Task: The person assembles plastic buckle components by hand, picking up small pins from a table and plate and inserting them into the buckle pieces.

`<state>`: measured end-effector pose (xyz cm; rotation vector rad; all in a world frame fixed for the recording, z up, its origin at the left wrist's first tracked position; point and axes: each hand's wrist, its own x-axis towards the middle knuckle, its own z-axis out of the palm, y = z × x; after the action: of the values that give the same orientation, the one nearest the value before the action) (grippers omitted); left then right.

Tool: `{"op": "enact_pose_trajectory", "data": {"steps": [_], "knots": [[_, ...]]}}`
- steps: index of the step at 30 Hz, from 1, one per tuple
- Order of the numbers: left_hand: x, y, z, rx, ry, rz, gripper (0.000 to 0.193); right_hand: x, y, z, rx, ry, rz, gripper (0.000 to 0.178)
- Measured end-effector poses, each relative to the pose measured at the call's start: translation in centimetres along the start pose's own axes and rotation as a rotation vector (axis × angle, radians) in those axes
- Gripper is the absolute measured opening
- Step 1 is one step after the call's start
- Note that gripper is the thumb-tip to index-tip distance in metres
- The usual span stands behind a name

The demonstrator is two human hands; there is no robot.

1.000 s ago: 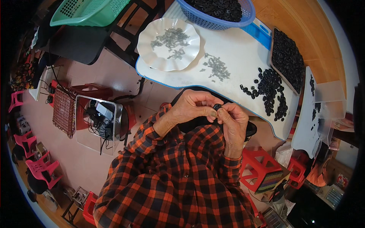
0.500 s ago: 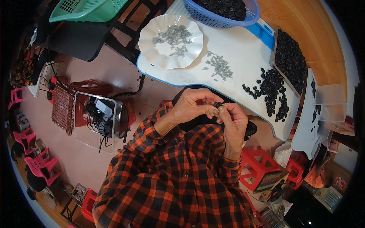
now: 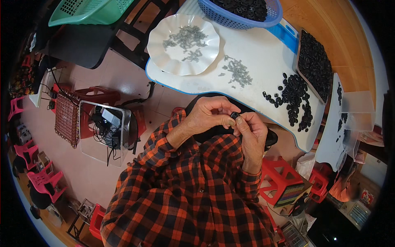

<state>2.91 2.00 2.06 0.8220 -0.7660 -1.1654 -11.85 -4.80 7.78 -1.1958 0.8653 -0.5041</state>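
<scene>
2 hands, left hand (image 3: 207, 117) and right hand (image 3: 252, 131), pinch 1 small black ring (image 3: 235, 115) between closed fingertips.

A matt black rubber-like ring (image 3: 235, 115) is seen; the scalloped plate (image 3: 164, 45) looks glossy, the blue basket (image 3: 263, 21) plastic mesh.

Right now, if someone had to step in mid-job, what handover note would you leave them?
Left hand and right hand meet at chest height, fingertips pinching one small black ring between them.
Loose black rings lie on the white table; more fill the dark tray and blue basket.
Small grey metal parts sit on the table and in the white scalloped plate.
Done: cannot tell how many.
Left: much stock remains.
</scene>
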Motion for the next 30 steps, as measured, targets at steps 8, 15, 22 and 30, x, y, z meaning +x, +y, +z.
{"op": "enact_pose_trajectory", "data": {"steps": [8,15,22,30], "knots": [[0.0,-0.22,-0.07,-0.085,-0.004,-0.017,0.022,0.01,0.24,0.24,-0.012,0.01,0.013,0.008],[-0.13,-0.36,-0.26,-0.047,-0.009,-0.01,0.022,0.02,0.47,-0.12,-0.043,-0.014,0.004,0.008],[-0.02,-0.24,-0.22,-0.094,-0.023,-0.012,0.021,0.02,0.57,-0.18,-0.042,-0.015,-0.008,0.008],[0.0,-0.22,-0.52,-0.191,-0.017,-0.092,0.023,0.3,0.3,-0.23,0.12,-0.056,0.003,0.017]]}}
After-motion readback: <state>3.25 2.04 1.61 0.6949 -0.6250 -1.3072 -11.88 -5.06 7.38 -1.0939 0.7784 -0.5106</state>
